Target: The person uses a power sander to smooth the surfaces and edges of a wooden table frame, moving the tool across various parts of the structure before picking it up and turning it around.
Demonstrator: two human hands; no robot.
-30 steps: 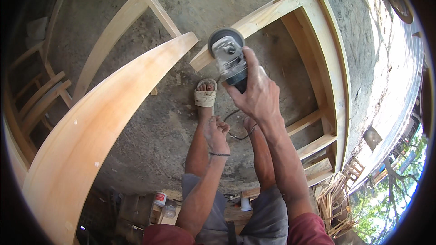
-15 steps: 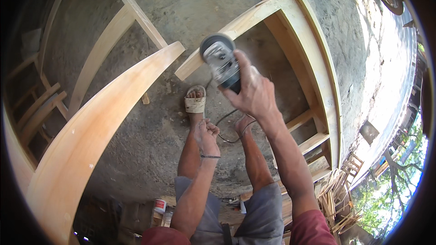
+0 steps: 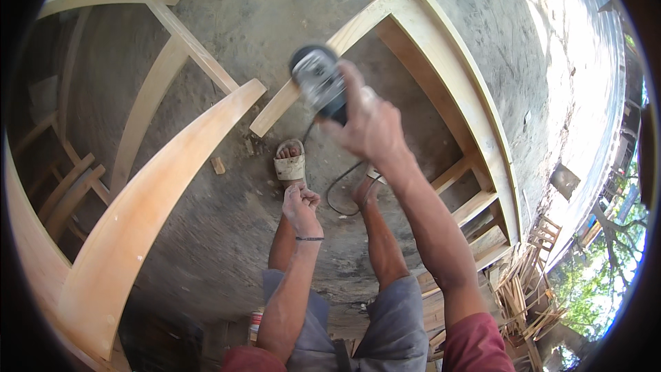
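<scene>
The angle grinder [image 3: 318, 83] is clamped in the right hand [image 3: 372, 127] and held out clear of the legs, probably for safety, while the left hand [image 3: 301, 205] is balled up empty, cord [image 3: 337, 189] dangling.

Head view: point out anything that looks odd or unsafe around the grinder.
The right hand alone holds the angle grinder out over the concrete floor; it shows blurred. Its black cord loops loose by the sandalled foot. The left hand is a closed fist, gripping nothing I can make out. Both hands are bare.
</scene>
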